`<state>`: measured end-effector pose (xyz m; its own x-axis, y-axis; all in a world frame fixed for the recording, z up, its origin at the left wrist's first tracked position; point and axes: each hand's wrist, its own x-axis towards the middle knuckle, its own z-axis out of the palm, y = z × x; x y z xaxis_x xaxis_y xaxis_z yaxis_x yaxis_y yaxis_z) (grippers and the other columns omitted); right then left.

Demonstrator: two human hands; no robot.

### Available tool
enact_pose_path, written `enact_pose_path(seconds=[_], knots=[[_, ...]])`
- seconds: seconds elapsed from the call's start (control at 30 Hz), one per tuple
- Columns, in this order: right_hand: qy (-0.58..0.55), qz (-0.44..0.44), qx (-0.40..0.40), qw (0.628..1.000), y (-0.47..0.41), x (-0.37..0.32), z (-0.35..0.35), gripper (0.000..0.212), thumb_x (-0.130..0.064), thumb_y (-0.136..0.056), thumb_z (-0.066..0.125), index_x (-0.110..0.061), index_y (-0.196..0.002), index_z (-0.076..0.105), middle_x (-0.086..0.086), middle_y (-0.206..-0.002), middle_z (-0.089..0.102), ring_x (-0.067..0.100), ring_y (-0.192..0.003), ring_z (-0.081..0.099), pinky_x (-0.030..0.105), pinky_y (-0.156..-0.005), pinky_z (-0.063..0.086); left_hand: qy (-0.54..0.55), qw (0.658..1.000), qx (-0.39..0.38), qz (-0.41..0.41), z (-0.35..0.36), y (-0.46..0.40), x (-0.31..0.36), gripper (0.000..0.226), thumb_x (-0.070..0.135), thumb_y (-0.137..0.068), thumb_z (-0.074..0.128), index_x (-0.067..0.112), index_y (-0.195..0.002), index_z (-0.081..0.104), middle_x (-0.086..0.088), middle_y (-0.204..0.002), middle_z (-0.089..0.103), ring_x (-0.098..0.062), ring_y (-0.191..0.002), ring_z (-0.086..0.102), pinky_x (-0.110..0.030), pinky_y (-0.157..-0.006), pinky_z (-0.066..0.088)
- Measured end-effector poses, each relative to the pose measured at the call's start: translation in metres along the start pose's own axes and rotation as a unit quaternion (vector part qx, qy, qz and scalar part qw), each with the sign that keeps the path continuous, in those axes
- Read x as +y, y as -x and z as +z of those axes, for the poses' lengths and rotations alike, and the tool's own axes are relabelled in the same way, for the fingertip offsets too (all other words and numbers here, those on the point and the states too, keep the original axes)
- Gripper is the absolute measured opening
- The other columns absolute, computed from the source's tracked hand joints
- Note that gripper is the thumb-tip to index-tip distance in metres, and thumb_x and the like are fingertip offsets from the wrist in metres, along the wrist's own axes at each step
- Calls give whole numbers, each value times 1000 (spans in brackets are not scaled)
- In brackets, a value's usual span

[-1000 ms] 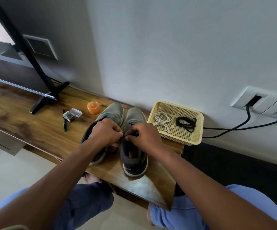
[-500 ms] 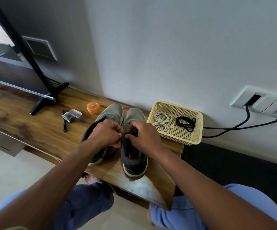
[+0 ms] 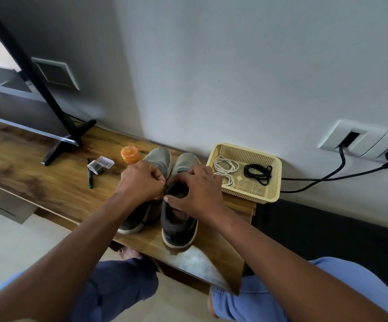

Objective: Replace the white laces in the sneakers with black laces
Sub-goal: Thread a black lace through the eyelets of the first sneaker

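Two grey fabric sneakers (image 3: 179,219) stand side by side on the wooden shelf (image 3: 37,182). The left hand (image 3: 142,181) is curled tight and the right hand (image 3: 196,191) curls over the right sneaker's tongue — any lace between them is hidden. White laces (image 3: 225,169) and a black lace (image 3: 258,174) lie in the yellow mesh basket (image 3: 274,189) just beside.

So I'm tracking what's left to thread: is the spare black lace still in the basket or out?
In. The black lace lies coiled inside the yellow basket, beside the white laces.
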<state>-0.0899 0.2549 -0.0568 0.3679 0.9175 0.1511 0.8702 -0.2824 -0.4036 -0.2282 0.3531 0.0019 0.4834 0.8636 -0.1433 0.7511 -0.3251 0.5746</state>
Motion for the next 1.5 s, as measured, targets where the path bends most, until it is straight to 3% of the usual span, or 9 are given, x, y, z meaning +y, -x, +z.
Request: enact_pose_path(seconds=[0.3, 0.5, 0.67, 0.8, 0.97, 1.1, 1.17, 1.4, 1.5], knots=[[-16, 7, 23, 1000, 8, -2, 7, 48, -81, -71, 59, -38, -93, 62, -16, -106, 61, 14, -112, 54, 48, -98, 34, 31, 999, -42, -15, 11, 1, 2, 19, 9, -84, 69, 22, -72, 78, 12, -65, 74, -8, -66, 74, -35, -76, 65], [-38, 32, 8, 999, 8, -1, 8, 42, -73, -71, 67, -37, -93, 61, -11, -109, 56, 17, -113, 51, 46, -97, 35, 97, 992, 44, -67, -7, -26, -27, 12, 18, -89, 69, 17, -79, 74, 1, -68, 77, -20, -73, 79, -44, -86, 64], [-55, 38, -11, 998, 8, 1, 7, 42, -72, -72, 69, -39, -96, 60, -11, -112, 53, 18, -115, 49, 45, -97, 37, 344, 918, 135, -145, -36, -40, -46, 13, 6, -105, 54, 3, -93, 61, -18, -86, 77, -27, -74, 77, -41, -68, 67], [-70, 44, -16, 996, 8, 1, 8, 42, -72, -72, 72, -39, -93, 56, -10, -111, 54, 19, -113, 48, 45, -97, 39, 506, 855, -8, -117, -42, -27, -33, 22, 5, -109, 41, 14, -93, 54, -15, -99, 79, -28, -93, 79, -44, -84, 62], [-83, 38, -8, 996, 10, 3, 9, 51, -76, -70, 71, -40, -102, 55, -11, -116, 56, 19, -114, 48, 44, -97, 40, 376, 919, -113, -31, -22, -16, -17, 24, 29, -111, 48, 11, -101, 60, -1, -64, 48, -14, -50, 47, -32, -59, 52], [-64, 28, -13, 997, 10, 7, 8, 64, -83, -66, 69, -39, -111, 56, -11, -119, 56, 20, -117, 49, 45, -97, 41, 81, 987, -100, 95, -5, -9, -15, 14, 34, -99, 68, 25, -90, 74, 7, -73, 63, -8, -64, 57, -27, -64, 46], [-52, 21, -13, 998, 10, 8, 8, 70, -85, -64, 68, -39, -115, 57, -10, -120, 54, 20, -118, 47, 46, -97, 42, -46, 984, -110, 135, 0, -4, -13, 5, 31, -89, 76, 36, -89, 75, 9, -81, 68, -2, -79, 62, -24, -70, 46], [-48, 23, -1, 999, 12, 14, 11, 70, -89, -61, 62, -40, -111, 63, -8, -122, 45, 19, -120, 43, 45, -99, 43, -95, 979, -117, 139, 9, -6, -15, 9, 33, -89, 79, 29, -82, 73, 9, -79, 67, -4, -78, 62, -21, -63, 41], [-67, 35, -17, 997, 11, 16, 9, 61, -80, -63, 73, -38, -106, 63, -8, -121, 45, 19, -120, 43, 44, -100, 43, -25, 989, -65, 129, 1, -11, -16, 9, 27, -94, 74, 27, -85, 75, 10, -82, 68, -8, -81, 63, -22, -65, 42]])
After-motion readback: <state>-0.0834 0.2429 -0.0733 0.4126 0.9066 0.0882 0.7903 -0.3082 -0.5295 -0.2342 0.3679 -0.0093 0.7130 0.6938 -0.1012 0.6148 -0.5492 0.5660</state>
